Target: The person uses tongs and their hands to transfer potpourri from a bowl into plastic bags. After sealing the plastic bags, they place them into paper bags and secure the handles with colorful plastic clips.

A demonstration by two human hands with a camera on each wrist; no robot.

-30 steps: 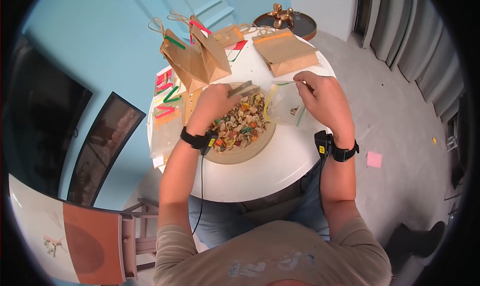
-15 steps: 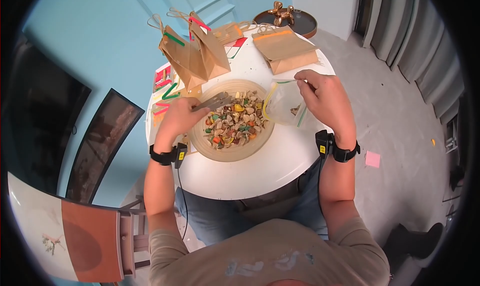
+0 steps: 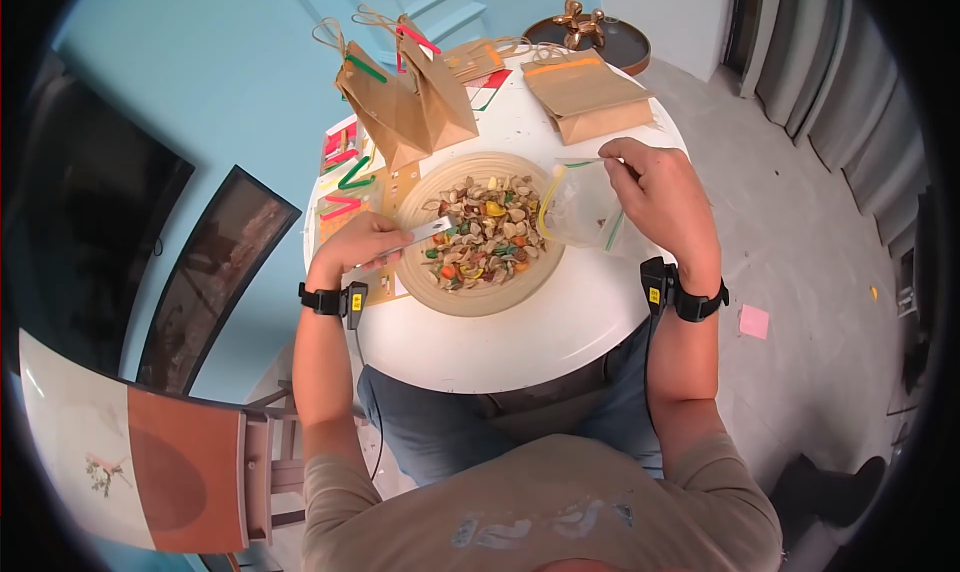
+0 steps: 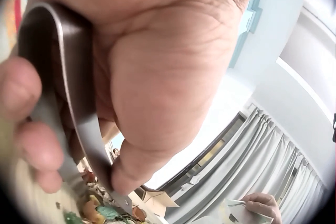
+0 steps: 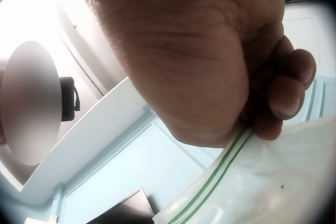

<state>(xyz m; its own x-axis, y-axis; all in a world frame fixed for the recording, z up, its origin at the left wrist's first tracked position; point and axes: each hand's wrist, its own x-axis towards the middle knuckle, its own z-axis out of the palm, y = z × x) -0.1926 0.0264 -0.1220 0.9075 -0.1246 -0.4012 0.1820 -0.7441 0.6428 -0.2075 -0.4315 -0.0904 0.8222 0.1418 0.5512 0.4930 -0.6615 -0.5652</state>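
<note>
In the head view the left hand [image 3: 358, 244] grips metal tongs [image 3: 430, 229], whose tips are over the left part of a round wooden plate [image 3: 415, 277] heaped with dried potpourri [image 3: 490, 234]. The left wrist view shows the bent tongs [image 4: 76, 71] between thumb and fingers, their tips near the dried pieces. At the plate's right side, the right hand [image 3: 665, 197] pinches the top edge of a clear zip bag [image 3: 580, 207], which holds a few small bits. Green seal lines on the bag [image 5: 294, 171] run up to the fingers in the right wrist view.
Two upright paper bags [image 3: 385, 117] [image 3: 440, 92] stand behind the plate, and a paper bag with an orange strip [image 3: 585, 97] lies at the back right. Coloured strips [image 3: 355, 175] and cards lie at the table's left. A round dark side table [image 3: 625, 47] holds a shiny balloon-dog figure.
The left hand has moved left and back from over the plate, with the tongs now pointing right at its left part. The right hand keeps its pinch on the bag.
</note>
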